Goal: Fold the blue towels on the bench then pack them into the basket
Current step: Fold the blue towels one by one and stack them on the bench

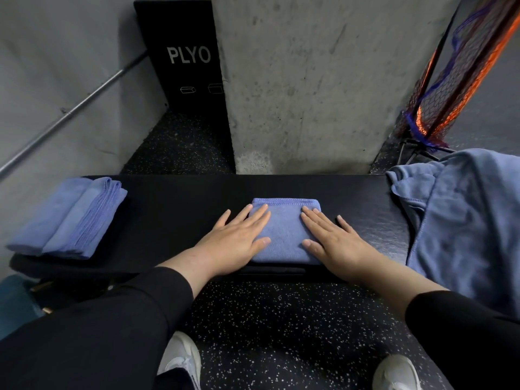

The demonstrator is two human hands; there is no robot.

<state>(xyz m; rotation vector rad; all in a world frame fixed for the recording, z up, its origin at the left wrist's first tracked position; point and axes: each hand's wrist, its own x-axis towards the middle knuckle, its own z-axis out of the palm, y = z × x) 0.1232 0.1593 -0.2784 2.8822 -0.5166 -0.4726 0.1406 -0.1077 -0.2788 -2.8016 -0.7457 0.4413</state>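
Two folded blue towels lay side by side at the far left end of the black bench, long axes running away from the person and slightly rightward. At bench centre a third folded towel sat squared to the near edge, its stitched hem at the far side. The left hand rested flat on its left portion, fingers straight and spread, gripping nothing. The right hand lay likewise flat on its right portion, fingers extended, also gripping nothing; the two outer fingers overhung onto the bench.

At the right end an unfolded pile of blue towels draped over the bench and down its near side, cut off by the frame edge.

Judgement: the centre towel was folded and being pressed flat. The finished stack lay to the left, so the left hand was nearer for placing; the unfolded pile lay nearer the right hand.

No basket could be identified; a dark teal object under the bench at lower left was too cropped to name. The count of towels in the pile could not be determined.
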